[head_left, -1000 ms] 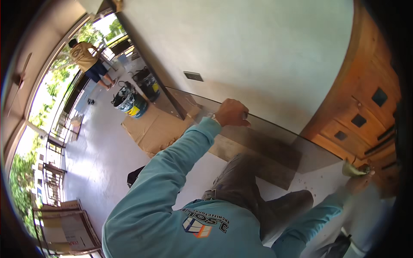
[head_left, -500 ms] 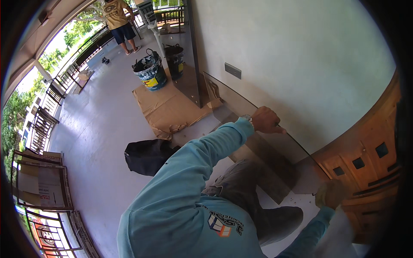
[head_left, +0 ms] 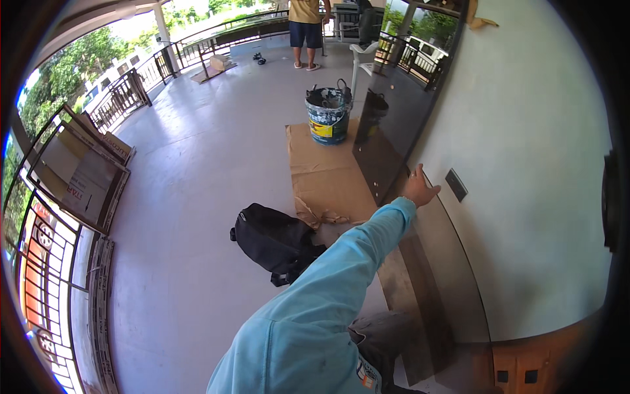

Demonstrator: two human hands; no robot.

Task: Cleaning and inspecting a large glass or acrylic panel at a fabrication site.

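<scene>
A tinted glass panel stands on its long edge close beside the pale wall, its thin top edge curving away from me. My left hand is stretched out at the far end of this edge, with thumb and forefinger spread apart. Whether its palm touches the glass is unclear. Through the pane a long brown strip shows near the floor. My right hand is out of the picture. A taller dark glass sheet leans on the wall just beyond my left hand.
A black bag lies left of my arm. Flattened cardboard bears a paint-stained bucket. Farther off are a white chair and a standing person. Wall socket plate, wooden door and railing-side frames flank me.
My view has swung left and toward the far end. My left hand has slid from mid-edge to the panel's far end, its fingers opening out. My right hand has left the picture.
</scene>
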